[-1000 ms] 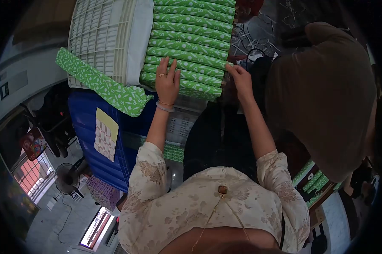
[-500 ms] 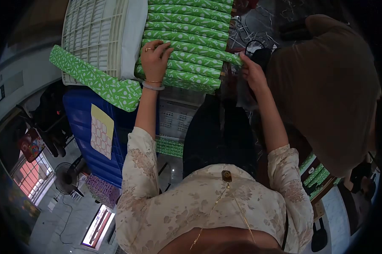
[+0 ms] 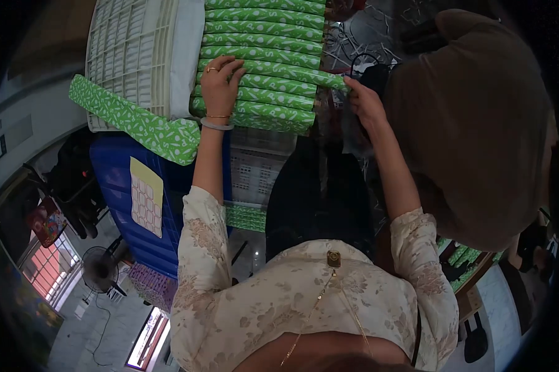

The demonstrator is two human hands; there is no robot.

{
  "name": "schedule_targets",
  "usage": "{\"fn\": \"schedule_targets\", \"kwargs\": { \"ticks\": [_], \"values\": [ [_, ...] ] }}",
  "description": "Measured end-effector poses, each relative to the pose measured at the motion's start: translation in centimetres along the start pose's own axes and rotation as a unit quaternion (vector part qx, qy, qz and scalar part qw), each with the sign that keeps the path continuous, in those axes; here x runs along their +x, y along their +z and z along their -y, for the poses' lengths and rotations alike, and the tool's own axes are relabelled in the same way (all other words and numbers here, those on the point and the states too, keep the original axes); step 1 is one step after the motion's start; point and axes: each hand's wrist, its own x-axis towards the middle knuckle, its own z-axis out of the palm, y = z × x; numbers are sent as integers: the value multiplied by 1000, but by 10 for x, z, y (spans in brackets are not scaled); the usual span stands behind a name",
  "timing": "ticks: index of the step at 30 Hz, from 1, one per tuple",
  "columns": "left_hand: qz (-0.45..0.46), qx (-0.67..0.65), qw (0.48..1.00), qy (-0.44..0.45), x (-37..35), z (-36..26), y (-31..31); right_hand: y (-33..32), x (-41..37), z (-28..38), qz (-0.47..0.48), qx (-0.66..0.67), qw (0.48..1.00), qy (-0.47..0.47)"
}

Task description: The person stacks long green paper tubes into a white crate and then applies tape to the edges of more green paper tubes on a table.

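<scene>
Green printed packets point(image 3: 261, 74) lie side by side in a close row, next to a white sheet point(image 3: 186, 56) and a pale slatted crate point(image 3: 127, 62). One packet end point(image 3: 334, 80) juts past its neighbours, and the right hand point(image 3: 369, 105) has its grip clamped on that tip, thumb against fingers. The left hand point(image 3: 220, 87) rests bent-fingered over the opposite ends; whether its grip is pinching anything, I cannot tell.

The hold on the jutting end is small, so a sharp tug could crease or tear the printed covering, or slip off. Because the packets touch, friction could drag a neighbour askew, more so if the left hand steadies the wrong one. A loose green strip point(image 3: 137, 121) slants across the crate's corner and could slide off if bumped. A co-worker in brown point(image 3: 471, 136) is near the right arm, so a wide outward pull risks a knock.
</scene>
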Motion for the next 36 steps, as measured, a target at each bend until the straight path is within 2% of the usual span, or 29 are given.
{"fn": "schedule_targets", "kwargs": {
  "ticks": [6,8,12,14,18,19,24,26,29,36],
  "values": [
    [-3,-5,999,-43,-6,-5,3,7,-3,-3,-25,-5,999,-26],
    [-23,-5,999,-49,-7,-5,5,7,-8,-2,-11,-50,996,-73],
    [-46,24,995,-81,-14,-20,10,7,-16,-3,-10,-61,995,-82],
    [-59,38,996,-52,-19,-31,17,12,-22,-2,-41,-15,996,-84],
    [-20,13,998,-57,-27,-70,35,12,-19,-6,-58,-13,995,-79],
    [-13,19,999,-24,-28,-77,37,11,-17,-8,-53,-15,996,-72],
    [12,40,999,-10,-30,-95,46,16,-19,-3,-63,-36,995,-63],
    [22,52,998,-7,-30,-95,45,21,-9,-10,-96,-112,971,-189],
    [23,78,997,-2,-32,-94,47,21,-1,-17,-121,-171,957,-202],
    [39,106,994,10,-33,-92,44,18,2,-18,-108,-177,958,-196]
  ]
}}
